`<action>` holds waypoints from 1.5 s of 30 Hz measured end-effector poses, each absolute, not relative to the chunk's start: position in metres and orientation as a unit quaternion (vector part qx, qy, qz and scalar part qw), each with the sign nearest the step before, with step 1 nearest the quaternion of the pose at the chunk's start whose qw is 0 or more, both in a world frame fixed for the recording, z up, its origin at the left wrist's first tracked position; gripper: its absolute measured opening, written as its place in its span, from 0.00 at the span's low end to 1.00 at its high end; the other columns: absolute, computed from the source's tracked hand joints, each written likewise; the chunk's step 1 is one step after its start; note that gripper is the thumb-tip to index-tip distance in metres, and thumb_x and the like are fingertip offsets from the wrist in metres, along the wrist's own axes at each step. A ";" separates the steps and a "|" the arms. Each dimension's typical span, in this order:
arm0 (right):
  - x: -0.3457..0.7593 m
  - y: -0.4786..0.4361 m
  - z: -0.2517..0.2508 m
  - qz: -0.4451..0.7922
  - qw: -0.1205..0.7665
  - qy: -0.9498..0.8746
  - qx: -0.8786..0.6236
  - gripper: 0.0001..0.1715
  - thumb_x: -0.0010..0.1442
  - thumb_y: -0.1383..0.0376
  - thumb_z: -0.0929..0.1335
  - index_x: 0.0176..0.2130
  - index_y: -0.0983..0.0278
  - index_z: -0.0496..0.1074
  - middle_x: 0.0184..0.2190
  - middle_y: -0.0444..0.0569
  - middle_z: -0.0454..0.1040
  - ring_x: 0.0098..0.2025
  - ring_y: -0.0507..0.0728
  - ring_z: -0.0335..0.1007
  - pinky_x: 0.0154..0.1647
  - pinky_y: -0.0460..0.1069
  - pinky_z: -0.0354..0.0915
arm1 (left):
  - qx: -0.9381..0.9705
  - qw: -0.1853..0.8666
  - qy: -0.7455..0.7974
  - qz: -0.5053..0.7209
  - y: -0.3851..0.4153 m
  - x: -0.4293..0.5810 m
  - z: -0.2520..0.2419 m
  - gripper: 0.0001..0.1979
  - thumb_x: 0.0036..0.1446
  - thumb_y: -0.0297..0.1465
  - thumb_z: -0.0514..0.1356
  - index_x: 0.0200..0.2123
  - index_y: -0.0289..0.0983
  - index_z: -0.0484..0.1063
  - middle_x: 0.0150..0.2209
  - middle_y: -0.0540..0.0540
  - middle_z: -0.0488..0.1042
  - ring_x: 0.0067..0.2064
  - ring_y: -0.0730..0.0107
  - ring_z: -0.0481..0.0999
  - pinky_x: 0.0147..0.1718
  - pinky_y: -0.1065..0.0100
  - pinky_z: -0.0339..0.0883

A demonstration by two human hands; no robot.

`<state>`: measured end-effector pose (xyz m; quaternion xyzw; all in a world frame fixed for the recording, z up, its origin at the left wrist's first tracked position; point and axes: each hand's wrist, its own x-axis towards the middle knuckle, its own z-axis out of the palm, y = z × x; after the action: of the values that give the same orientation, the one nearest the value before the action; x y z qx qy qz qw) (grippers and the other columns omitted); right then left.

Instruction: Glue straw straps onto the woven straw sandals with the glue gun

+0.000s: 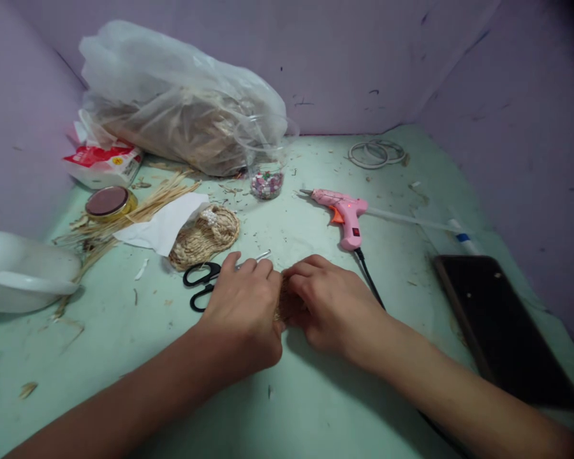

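Between my two hands is a small brown woven straw piece (283,305), mostly covered by the fingers. My left hand (249,299) is closed on its left side. On its right side, my right hand (323,299) grips with bent fingers. Black-handled scissors (201,275) lie just left of my left hand, which hides part of them. A thin shiny metal tip (263,254) shows beyond the left knuckles. Farther back lies a braided straw piece shaped like a small slipper sole (205,237), with white beads at its top and white paper (165,223) beside it.
A pink glue gun (342,213) lies beyond my right hand, its cord running under the right arm. A phone (502,325) is at right. Behind are a bead cup (266,183), a plastic bag (182,108), straw stalks (157,201) and a round tin (108,203); a white jug (23,271) lies left.
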<state>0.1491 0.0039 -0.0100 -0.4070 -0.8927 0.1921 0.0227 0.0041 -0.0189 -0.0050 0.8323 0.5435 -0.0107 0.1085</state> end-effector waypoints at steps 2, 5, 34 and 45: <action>0.149 0.003 -0.009 0.186 0.024 -0.888 -0.420 0.09 0.44 0.70 0.68 0.31 0.65 0.68 0.31 0.50 0.73 0.38 0.59 0.64 0.33 0.51 0.62 | 0.832 0.107 0.545 -0.010 -0.019 0.003 -0.005 0.13 0.43 0.33 0.59 0.34 0.36 0.68 0.34 0.43 0.69 0.39 0.56 0.67 0.49 0.49 0.54; 0.150 0.002 -0.009 0.182 0.029 -0.889 -0.419 0.14 0.44 0.70 0.69 0.35 0.65 0.68 0.31 0.50 0.73 0.39 0.60 0.64 0.34 0.51 0.61 | 0.829 0.113 0.548 -0.006 -0.018 0.002 -0.006 0.14 0.42 0.34 0.60 0.35 0.35 0.68 0.35 0.43 0.69 0.39 0.55 0.67 0.47 0.50 0.56; 0.146 0.001 -0.009 0.158 0.005 -0.897 -0.413 0.13 0.44 0.70 0.67 0.34 0.63 0.71 0.35 0.49 0.73 0.40 0.60 0.62 0.34 0.51 0.61 | 0.786 0.188 0.588 0.033 -0.016 -0.007 -0.010 0.05 0.48 0.31 0.56 0.27 0.38 0.70 0.35 0.47 0.73 0.40 0.60 0.69 0.50 0.52 0.51; 0.145 0.003 -0.010 0.151 0.002 -0.896 -0.417 0.14 0.43 0.70 0.66 0.34 0.63 0.70 0.33 0.48 0.72 0.38 0.59 0.63 0.35 0.52 0.60 | 0.788 0.114 0.604 0.014 -0.016 0.005 -0.010 0.06 0.44 0.29 0.54 0.29 0.37 0.68 0.32 0.45 0.72 0.39 0.58 0.69 0.55 0.48 0.44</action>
<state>0.1451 0.0031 -0.0099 -0.4168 -0.8964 0.1511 0.0015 0.0052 -0.0162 -0.0104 0.7884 0.6043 0.0143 0.1142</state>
